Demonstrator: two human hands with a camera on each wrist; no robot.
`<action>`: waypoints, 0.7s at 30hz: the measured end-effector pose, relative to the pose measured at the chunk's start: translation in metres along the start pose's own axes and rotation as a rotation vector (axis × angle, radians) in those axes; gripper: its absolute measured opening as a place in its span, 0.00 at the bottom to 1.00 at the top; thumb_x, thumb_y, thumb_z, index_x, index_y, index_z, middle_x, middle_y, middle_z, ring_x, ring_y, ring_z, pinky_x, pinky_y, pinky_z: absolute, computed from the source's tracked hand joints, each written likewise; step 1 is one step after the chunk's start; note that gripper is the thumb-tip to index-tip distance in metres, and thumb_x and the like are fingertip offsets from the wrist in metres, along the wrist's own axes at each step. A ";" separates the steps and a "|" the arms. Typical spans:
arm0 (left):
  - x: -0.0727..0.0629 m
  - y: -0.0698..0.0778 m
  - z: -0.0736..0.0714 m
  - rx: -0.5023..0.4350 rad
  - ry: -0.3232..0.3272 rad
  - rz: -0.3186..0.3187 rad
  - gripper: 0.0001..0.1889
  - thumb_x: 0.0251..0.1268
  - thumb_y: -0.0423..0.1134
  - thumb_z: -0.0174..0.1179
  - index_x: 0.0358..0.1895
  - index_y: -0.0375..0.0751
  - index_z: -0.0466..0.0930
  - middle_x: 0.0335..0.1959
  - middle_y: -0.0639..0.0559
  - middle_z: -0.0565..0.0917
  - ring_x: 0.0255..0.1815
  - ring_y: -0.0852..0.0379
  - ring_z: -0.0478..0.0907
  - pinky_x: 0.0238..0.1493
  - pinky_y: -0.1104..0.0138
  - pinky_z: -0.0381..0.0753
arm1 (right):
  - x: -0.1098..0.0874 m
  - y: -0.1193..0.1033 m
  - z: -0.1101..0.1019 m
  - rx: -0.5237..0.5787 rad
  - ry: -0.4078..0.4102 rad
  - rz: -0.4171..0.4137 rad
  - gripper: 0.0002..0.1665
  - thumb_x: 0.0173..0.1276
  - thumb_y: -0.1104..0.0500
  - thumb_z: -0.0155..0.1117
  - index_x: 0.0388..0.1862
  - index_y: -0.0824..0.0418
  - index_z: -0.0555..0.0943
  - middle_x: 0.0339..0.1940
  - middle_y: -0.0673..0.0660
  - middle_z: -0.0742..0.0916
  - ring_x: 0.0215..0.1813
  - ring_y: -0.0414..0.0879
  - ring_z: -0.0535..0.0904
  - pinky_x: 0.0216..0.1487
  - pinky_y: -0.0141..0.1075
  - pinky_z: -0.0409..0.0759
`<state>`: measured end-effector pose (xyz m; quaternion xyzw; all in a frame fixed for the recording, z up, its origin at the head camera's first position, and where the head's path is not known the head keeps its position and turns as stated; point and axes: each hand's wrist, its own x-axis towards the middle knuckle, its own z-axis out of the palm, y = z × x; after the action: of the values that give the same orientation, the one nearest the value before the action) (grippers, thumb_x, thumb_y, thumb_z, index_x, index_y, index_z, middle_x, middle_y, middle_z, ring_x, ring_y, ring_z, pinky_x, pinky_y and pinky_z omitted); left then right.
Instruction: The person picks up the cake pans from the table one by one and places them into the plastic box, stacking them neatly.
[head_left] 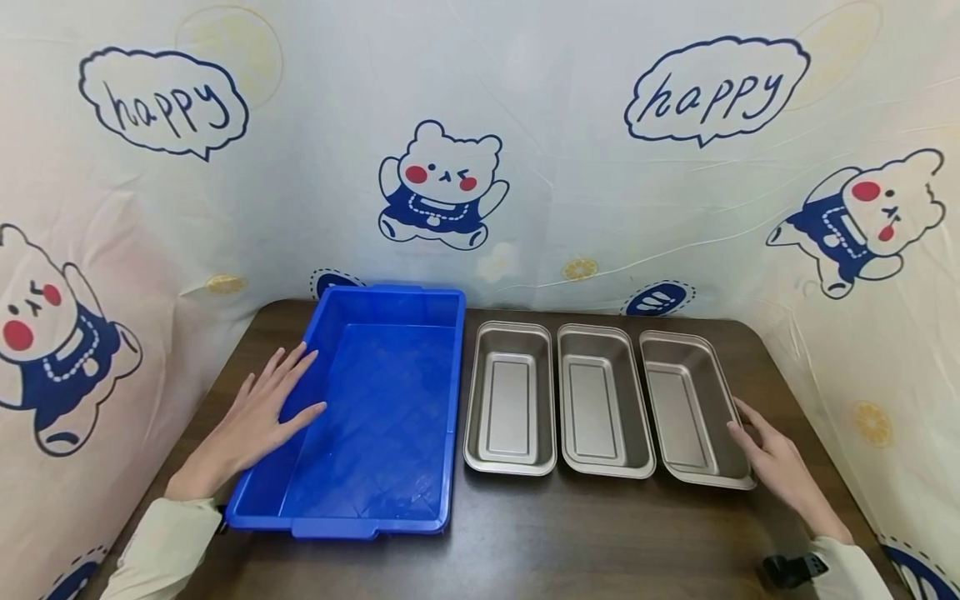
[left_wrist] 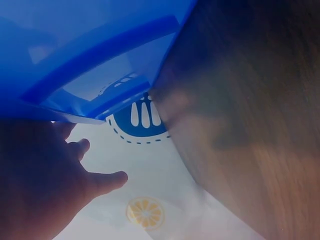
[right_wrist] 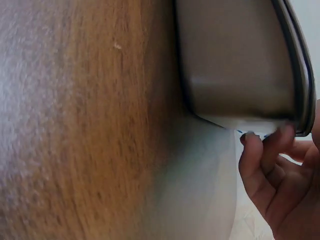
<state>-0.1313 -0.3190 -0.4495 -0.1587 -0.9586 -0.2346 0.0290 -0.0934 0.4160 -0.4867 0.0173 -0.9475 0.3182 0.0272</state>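
Observation:
My left hand is spread over the left rim of a blue plastic tray, fingers straight. In the left wrist view, the hand shows dark beside the tray's outer wall; whether it touches the rim is hard to tell. At the far right, my right hand pinches the right rim of a metal loaf pan, thumb over the edge. In the right wrist view, curled fingers lie at that pan's outer side. The pan stands slightly turned.
Two similar loaf pans, a left one and a middle one, stand side by side between the tray and the held pan. Everything sits on a dark wooden table. A printed cloth hangs behind and around the sides.

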 end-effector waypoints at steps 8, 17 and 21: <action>0.001 0.001 0.001 0.005 -0.002 -0.023 0.46 0.76 0.55 0.59 0.88 0.48 0.45 0.88 0.40 0.44 0.87 0.31 0.33 0.76 0.27 0.30 | -0.004 0.001 -0.001 0.043 -0.093 0.077 0.38 0.88 0.52 0.51 0.81 0.78 0.57 0.73 0.86 0.67 0.71 0.83 0.66 0.58 0.67 0.71; 0.001 0.002 0.000 0.006 -0.002 -0.029 0.46 0.75 0.55 0.59 0.88 0.47 0.46 0.88 0.40 0.45 0.87 0.31 0.33 0.75 0.26 0.31 | -0.014 0.005 -0.008 0.209 -0.206 0.196 0.44 0.87 0.46 0.52 0.86 0.71 0.50 0.81 0.80 0.60 0.77 0.71 0.62 0.47 0.17 0.68; 0.001 0.002 0.000 0.004 0.002 -0.028 0.46 0.75 0.55 0.59 0.88 0.47 0.46 0.88 0.39 0.46 0.86 0.30 0.34 0.75 0.26 0.32 | -0.015 0.006 -0.009 0.238 -0.212 0.224 0.44 0.87 0.48 0.53 0.86 0.69 0.50 0.81 0.80 0.60 0.67 0.39 0.73 0.44 0.26 0.76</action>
<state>-0.1313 -0.3168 -0.4487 -0.1448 -0.9612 -0.2333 0.0272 -0.0780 0.4268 -0.4841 -0.0518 -0.8967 0.4254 -0.1108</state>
